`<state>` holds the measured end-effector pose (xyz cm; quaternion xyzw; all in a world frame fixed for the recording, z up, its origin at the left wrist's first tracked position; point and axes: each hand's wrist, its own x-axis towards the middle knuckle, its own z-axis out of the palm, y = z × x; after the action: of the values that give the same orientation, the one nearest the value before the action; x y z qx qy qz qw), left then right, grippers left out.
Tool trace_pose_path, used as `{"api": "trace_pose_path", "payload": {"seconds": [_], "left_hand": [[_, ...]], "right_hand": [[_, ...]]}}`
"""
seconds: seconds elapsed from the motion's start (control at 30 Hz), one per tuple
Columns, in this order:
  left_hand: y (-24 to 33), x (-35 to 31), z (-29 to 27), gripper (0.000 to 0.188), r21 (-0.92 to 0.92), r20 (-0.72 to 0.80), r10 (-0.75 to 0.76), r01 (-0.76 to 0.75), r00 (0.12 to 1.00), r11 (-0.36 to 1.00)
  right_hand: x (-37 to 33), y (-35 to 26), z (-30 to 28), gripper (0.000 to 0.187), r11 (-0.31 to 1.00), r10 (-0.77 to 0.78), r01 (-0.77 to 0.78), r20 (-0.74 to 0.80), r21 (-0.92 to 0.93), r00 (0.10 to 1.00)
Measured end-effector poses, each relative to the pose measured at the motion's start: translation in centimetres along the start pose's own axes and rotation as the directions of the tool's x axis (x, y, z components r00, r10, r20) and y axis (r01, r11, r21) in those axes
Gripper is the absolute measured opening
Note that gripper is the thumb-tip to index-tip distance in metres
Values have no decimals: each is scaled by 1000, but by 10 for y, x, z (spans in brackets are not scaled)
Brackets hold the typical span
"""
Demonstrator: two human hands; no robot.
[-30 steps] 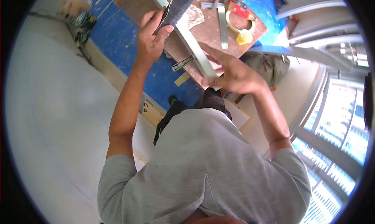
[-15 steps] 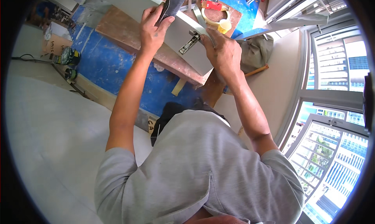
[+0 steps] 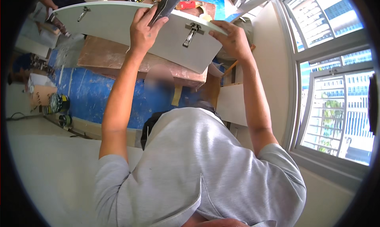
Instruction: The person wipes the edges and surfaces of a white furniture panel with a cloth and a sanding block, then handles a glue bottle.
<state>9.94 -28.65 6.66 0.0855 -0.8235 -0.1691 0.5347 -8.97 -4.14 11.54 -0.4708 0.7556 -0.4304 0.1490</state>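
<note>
A grey panel [image 3: 169, 44] is spanning the upper frame, two hinges [image 3: 191, 35] already sitting on its face; it is not yet being released, the left hand [image 3: 143, 33] gripping a dark strip [image 3: 168, 7] across its top edge, the right hand [image 3: 235, 41] pinching its right corner.

We see a pale-grey panel [image 3: 173, 40] tilted over the brown bench [image 3: 103, 56], two metal hinges [image 3: 191, 35] attached, a dark strip [image 3: 168, 6] slanting above the bench.

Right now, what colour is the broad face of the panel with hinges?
The panel is light grey; best in the head view.
</note>
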Motion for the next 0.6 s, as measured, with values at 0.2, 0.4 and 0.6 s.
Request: {"api": "trace_pose_path", "payload": {"seconds": [0.2,0.4,0.6], "left_hand": [[5,5,-2,50,24,76,72,-74,995,997],[59,16,4,51,-82,225,281,-269,933,960],[53,26,1,54,-4,296,361,-377,884,926]], "right_hand": [[-13,34,22,47,938,7,89,-274,335,962],[-20,45,53,43,677,92,161,-299,718,950],[-22,48,65,39,616,36,260,-356,744,934]]}}
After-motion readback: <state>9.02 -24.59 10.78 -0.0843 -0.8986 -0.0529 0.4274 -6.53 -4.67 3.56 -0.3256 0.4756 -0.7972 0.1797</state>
